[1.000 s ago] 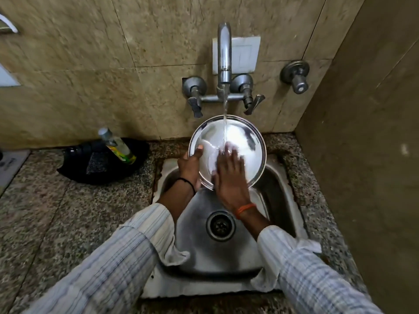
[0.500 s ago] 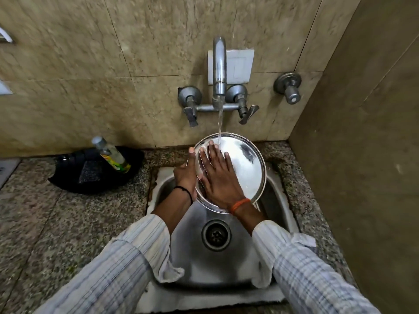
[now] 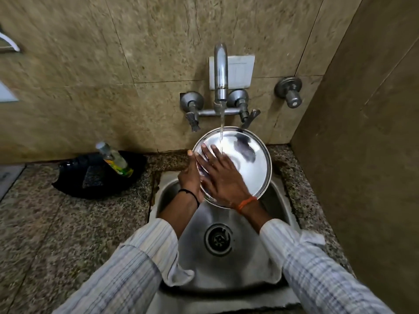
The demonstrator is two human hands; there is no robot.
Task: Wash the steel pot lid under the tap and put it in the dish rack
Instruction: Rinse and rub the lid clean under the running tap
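The round steel pot lid (image 3: 247, 164) is tilted over the steel sink (image 3: 172, 191), its shiny inner face toward me. Water runs from the tap (image 3: 220, 71) onto the lid's upper middle. My left hand (image 3: 190, 177) grips the lid's left rim, thumb on the front edge. My right hand (image 3: 221, 175) lies flat on the lid's left half, fingers spread and pointing up-left, just left of the stream. No dish rack is in view.
A black tray (image 3: 74, 177) with a scrub pad and a tilted dish-soap bottle (image 3: 114, 159) sits on the granite counter (image 3: 56, 223) left of the sink. Tiled walls close in behind and on the right. A separate valve (image 3: 290, 91) sticks out right of the tap.
My right hand slid from the lid's lower middle up and to the left across its face. The lid stays under the stream in my left hand; the camera tilted, shifting the scene down.
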